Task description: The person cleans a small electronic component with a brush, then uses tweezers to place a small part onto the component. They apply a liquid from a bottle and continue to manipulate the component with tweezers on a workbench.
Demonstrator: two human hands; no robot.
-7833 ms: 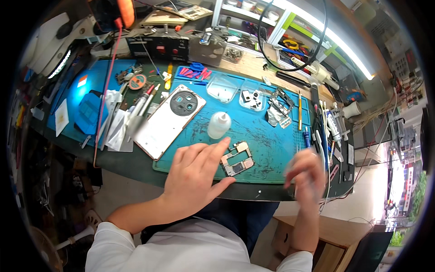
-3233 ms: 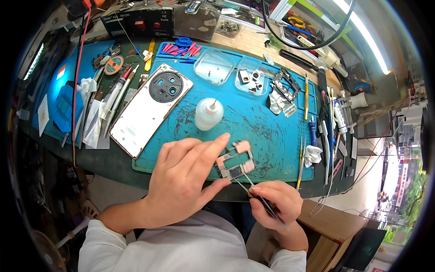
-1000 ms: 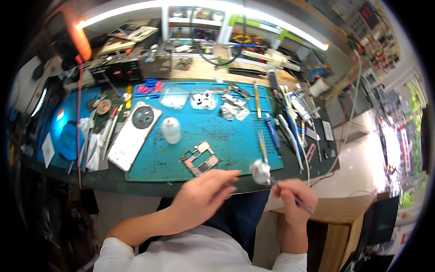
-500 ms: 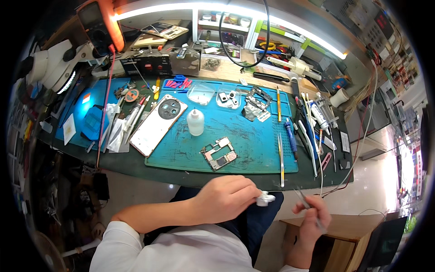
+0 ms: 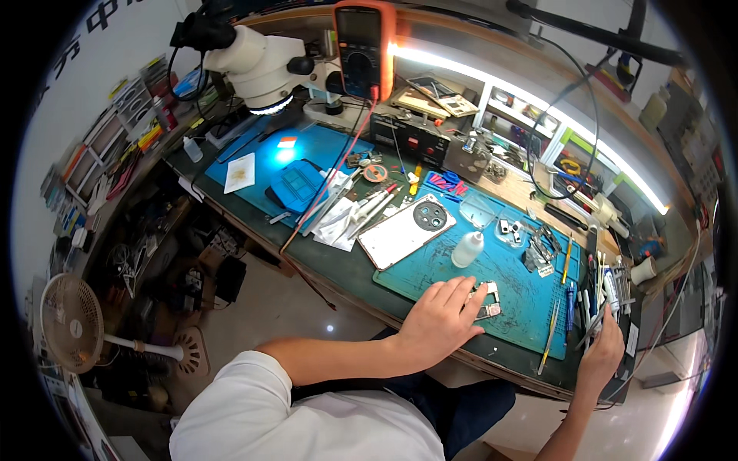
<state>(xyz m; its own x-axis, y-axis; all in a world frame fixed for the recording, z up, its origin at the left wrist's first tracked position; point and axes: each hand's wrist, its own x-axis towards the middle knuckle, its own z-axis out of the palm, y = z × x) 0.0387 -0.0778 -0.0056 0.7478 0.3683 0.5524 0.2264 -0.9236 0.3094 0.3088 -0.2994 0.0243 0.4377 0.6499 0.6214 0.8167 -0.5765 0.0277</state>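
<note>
My left hand (image 5: pixel 440 321) is stretched over the blue work mat (image 5: pixel 415 280), its fingers extended and partly covering a phone circuit board (image 5: pixel 493 310). Whether the fingertips touch the board is hidden. At the mat's right, my right hand (image 5: pixel 603 355) is closed on grey metal tweezers (image 5: pixel 593 329), beside a cluster of pens and tools. A translucent squeeze bottle (image 5: pixel 467 250) stands just beyond the board. Left of the bottle lies a phone back housing (image 5: pixel 407 232) with a round camera ring.
Another pair of tweezers (image 5: pixel 550 336) and a blue screwdriver (image 5: pixel 570 307) lie along the mat's right side. Clear plastic trays (image 5: pixel 478 210) hold small parts. A microscope (image 5: pixel 261 65) and an orange multimeter (image 5: pixel 364 50) rise at the back; a fan (image 5: pixel 73 321) stands left.
The view has swung left. My left hand has gone forward from above my lap to the board, and the white wad it held no longer shows. My right hand has moved to the tools.
</note>
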